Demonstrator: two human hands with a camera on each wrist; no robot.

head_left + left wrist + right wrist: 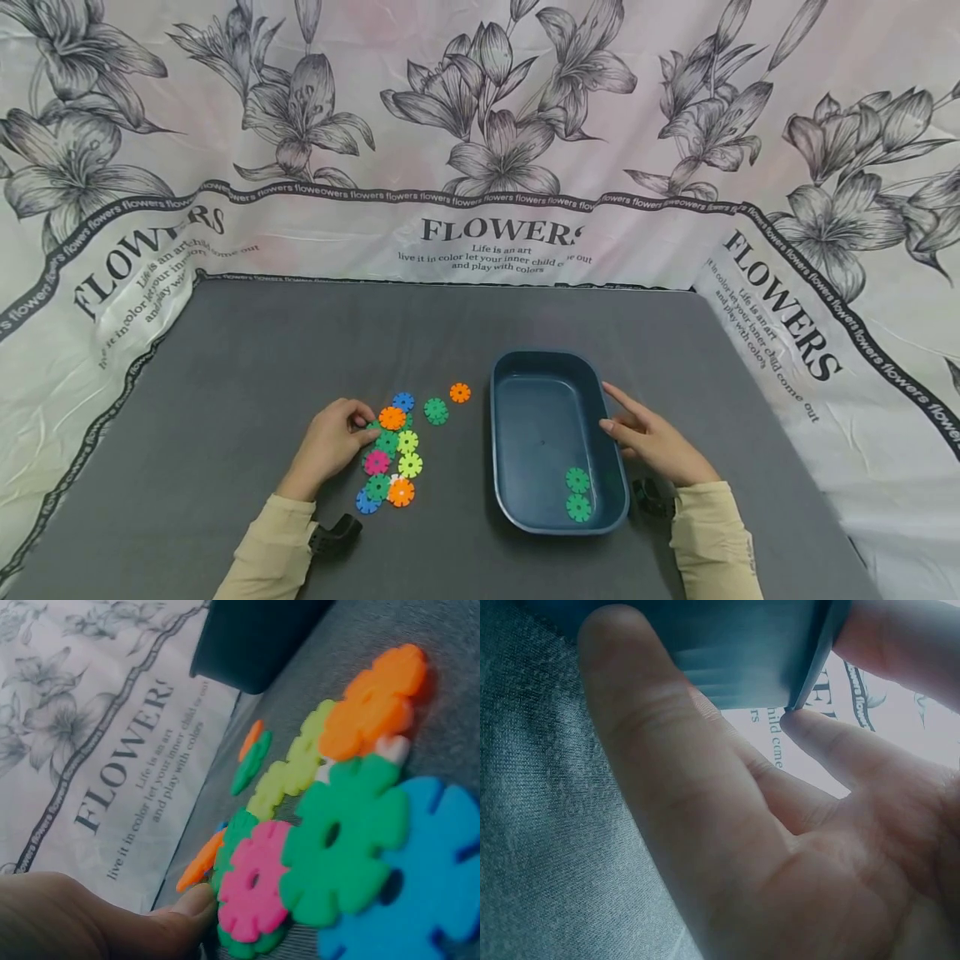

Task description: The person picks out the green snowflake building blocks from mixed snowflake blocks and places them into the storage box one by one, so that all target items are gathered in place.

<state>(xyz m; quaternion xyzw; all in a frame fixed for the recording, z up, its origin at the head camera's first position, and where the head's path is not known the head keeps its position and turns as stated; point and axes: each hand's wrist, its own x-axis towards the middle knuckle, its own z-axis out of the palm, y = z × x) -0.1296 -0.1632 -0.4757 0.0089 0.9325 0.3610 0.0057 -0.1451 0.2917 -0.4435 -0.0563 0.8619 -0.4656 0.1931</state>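
In the head view, my left hand (330,442) reaches the left side of a pile of flower-shaped plastic discs. Its thumb and forefinger pinch the edge of a green disc (372,426), mostly hidden by the fingers. Close by lie an orange disc (392,417) and a pink disc (255,881); the thumb (191,907) is right at the pink one's edge in the left wrist view. My right hand (660,442) grips the right rim of a blue plastic basin (498,433), with fingers against its outer wall (727,660). Two green discs (577,493) lie inside the basin.
Yellow discs (408,454), a lower orange disc (401,492) and a blue disc (367,501) overlap in the pile. Apart from it, a green disc (436,411) and an orange disc (460,392) lie toward the basin. A flower-printed cloth (495,242) borders the grey table (300,333).
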